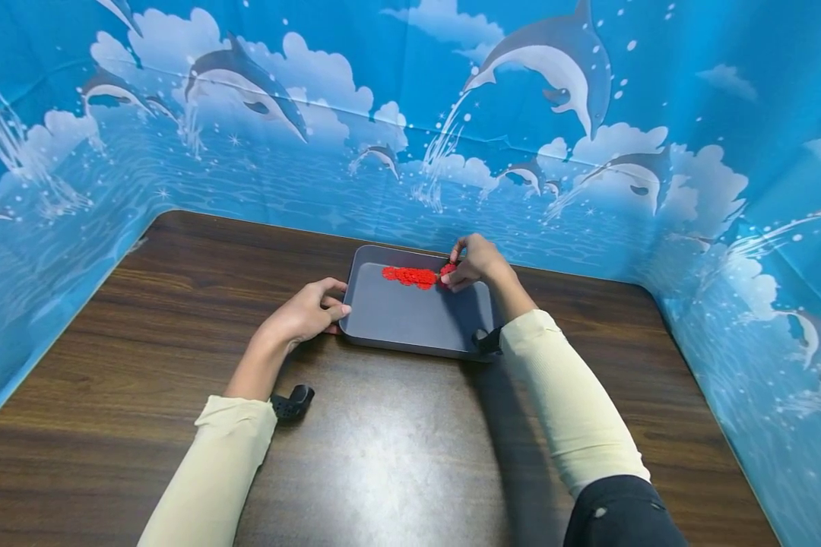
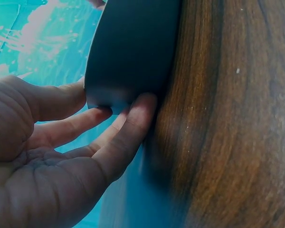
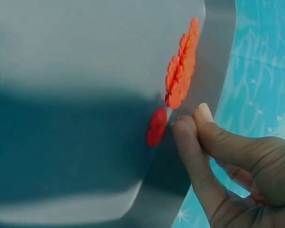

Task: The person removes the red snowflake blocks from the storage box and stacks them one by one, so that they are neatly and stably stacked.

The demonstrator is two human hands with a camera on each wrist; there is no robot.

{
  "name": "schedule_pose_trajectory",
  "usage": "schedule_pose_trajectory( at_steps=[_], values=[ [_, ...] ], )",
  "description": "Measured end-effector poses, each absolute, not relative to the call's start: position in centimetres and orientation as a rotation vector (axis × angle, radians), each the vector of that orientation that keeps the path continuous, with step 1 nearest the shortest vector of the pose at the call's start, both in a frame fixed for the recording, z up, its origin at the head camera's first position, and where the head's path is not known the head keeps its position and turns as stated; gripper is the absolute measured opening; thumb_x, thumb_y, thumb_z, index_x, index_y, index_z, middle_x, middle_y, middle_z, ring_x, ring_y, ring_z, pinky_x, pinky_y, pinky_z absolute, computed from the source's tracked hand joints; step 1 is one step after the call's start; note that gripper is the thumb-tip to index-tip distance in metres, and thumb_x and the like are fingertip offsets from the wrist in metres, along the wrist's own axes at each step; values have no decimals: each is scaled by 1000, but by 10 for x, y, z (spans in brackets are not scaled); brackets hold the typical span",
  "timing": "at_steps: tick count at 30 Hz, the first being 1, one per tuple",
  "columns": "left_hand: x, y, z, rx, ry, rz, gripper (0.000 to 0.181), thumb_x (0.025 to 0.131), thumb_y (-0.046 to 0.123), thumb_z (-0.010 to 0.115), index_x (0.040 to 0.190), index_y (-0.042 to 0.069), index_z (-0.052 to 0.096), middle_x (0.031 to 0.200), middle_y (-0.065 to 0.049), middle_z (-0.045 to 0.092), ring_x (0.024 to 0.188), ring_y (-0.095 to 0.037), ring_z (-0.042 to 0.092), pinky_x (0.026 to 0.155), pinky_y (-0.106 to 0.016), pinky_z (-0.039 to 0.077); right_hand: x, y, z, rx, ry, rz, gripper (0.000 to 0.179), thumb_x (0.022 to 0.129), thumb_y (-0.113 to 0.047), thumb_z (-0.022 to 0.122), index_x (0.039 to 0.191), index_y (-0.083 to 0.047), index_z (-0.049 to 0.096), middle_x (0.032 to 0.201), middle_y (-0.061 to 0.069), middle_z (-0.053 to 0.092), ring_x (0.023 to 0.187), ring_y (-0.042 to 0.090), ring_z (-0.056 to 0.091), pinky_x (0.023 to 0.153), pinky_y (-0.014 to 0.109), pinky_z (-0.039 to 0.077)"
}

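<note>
A shallow grey tray (image 1: pixel 410 327) lies on the wooden table near its far edge. My left hand (image 1: pixel 308 310) grips the tray's left end; in the left wrist view, the thumb is at the rim and fingertips (image 2: pixel 143 105) are against the outer wall. Small red scalloped pieces (image 1: pixel 410 277) lie in an overlapping row along the tray's far side. Over the far right part is my right hand (image 1: pixel 479 262), thumb and forefinger tips together beside a separate red clump (image 3: pixel 156 127). I cannot tell whether a piece is hidden between those tips.
A blue curtain (image 1: pixel 356 182) printed with dolphins surrounds the far and side edges of the brown wooden table (image 1: pixel 144 334). Dark wrist-worn devices (image 1: pixel 293 403) sit at both sleeves. The right arm casts a shadow over the tray and table.
</note>
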State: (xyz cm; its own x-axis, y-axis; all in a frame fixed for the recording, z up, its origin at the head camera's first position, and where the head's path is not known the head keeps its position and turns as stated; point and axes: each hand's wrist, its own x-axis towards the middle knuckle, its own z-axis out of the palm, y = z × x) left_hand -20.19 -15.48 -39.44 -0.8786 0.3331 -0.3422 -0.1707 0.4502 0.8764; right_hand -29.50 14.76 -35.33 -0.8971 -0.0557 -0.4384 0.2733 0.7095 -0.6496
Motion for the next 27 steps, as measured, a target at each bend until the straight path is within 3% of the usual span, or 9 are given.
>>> schedule_pose_trajectory(
  at_steps=[6, 10, 15, 19, 23, 27],
  values=[
    [-203, -154, -395, 130, 2237, 1407, 52, 115, 10, 51, 163, -1, 35, 142, -33, 59, 112, -33, 70, 91, -35, 64, -292, 164, -346, 187, 2419, -1191, 23, 94, 8, 77, 114, 6, 65, 103, 23, 73, 71, 22, 80, 101, 56, 63],
    [-202, -154, -394, 126, 2230, 1412, 53, 115, 10, 51, 164, -1, 34, 142, -33, 59, 112, -32, 71, 92, -35, 64, -291, 179, -341, 229, 2392, -1204, 25, 98, 5, 75, 121, 5, 68, 106, 24, 74, 68, 19, 79, 103, 54, 62],
    [-202, -155, -394, 136, 2236, 1409, 54, 115, 10, 51, 164, -1, 33, 142, -33, 58, 110, -32, 71, 92, -35, 64, -291, 199, -336, 273, 2371, -1197, 26, 101, 5, 71, 127, 5, 68, 114, 24, 68, 71, 19, 78, 94, 44, 68],
    [-202, -154, -394, 140, 2236, 1407, 54, 115, 10, 51, 164, -1, 33, 143, -33, 58, 111, -32, 70, 94, -36, 64, -288, 221, -331, 289, 2406, -1155, 25, 103, 2, 70, 128, 5, 68, 102, 19, 72, 70, 18, 77, 85, 40, 70],
    [-202, -153, -393, 139, 2231, 1405, 54, 115, 10, 50, 165, -1, 32, 144, -33, 57, 114, -34, 69, 95, -37, 64, -283, 247, -330, 338, 2388, -1192, 26, 104, 4, 67, 130, 7, 66, 92, 14, 74, 69, 18, 77, 89, 44, 69],
    [-202, -154, -393, 148, 2227, 1405, 54, 115, 10, 49, 165, -2, 31, 146, -34, 56, 116, -36, 68, 97, -39, 64, -276, 270, -339, 398, 2322, -1263, 27, 104, 9, 62, 131, 9, 62, 94, 12, 71, 69, 17, 76, 88, 41, 70]
  ],
)
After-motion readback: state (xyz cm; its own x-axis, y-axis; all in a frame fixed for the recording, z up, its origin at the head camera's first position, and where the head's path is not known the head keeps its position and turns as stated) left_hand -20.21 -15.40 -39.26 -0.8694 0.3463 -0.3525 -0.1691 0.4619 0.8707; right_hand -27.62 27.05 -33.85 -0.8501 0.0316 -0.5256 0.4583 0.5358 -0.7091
